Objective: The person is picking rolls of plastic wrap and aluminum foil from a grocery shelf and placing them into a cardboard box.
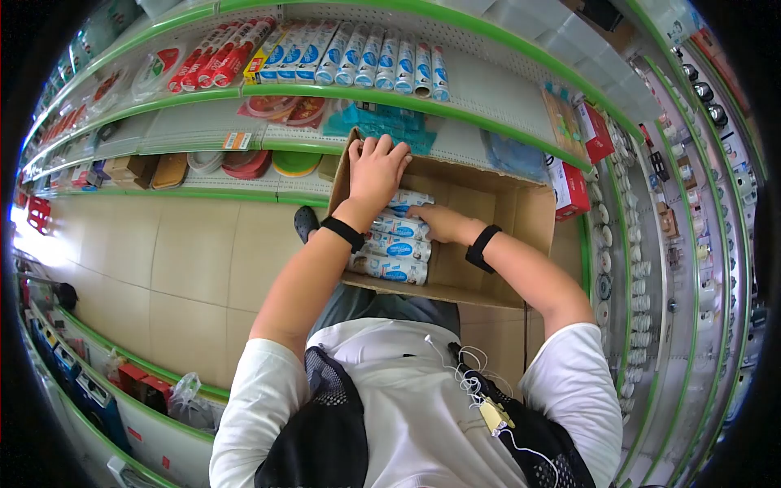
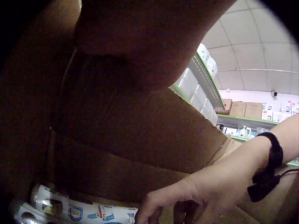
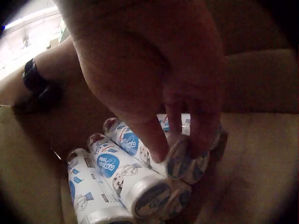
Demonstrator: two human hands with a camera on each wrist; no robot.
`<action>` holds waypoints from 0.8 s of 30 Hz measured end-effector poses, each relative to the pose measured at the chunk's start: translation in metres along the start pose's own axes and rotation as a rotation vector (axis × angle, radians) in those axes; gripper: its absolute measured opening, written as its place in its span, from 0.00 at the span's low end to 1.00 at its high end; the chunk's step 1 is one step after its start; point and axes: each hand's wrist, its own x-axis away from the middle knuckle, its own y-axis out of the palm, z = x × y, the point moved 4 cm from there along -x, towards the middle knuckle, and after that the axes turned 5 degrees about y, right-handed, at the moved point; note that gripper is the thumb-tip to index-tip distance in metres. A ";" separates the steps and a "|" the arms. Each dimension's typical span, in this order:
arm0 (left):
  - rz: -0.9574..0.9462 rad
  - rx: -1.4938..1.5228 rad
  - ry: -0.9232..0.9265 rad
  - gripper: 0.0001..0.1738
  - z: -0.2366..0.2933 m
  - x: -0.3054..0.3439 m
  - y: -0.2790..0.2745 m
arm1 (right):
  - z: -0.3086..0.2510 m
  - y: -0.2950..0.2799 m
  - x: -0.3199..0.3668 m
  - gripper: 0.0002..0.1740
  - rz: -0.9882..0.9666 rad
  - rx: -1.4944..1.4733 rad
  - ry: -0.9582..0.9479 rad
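Note:
An open cardboard box (image 1: 488,203) stands in front of me at the shelf. Inside lie several white rolls with blue labels (image 1: 394,248), stacked side by side. My left hand (image 1: 378,167) grips the box's far rim, fingers curled over the edge. My right hand (image 1: 431,221) is down inside the box on the rolls. In the right wrist view its fingertips (image 3: 161,144) pinch the end of one roll (image 3: 187,163), with more rolls (image 3: 117,168) beside it. The left wrist view shows the box wall (image 2: 131,130), the rolls (image 2: 88,212) and the right hand (image 2: 187,198).
Green-edged shelves curve around me. A row of similar white and blue rolls (image 1: 366,61) and red packs (image 1: 220,53) lies on an upper shelf. Red boxes (image 1: 573,191) stand to the right. Tiled floor (image 1: 163,260) is to the left, another shelf (image 1: 98,382) behind.

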 end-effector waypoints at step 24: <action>-0.071 -0.015 -0.119 0.07 -0.036 -0.015 0.005 | 0.103 -0.289 -0.093 0.46 0.104 -0.439 0.591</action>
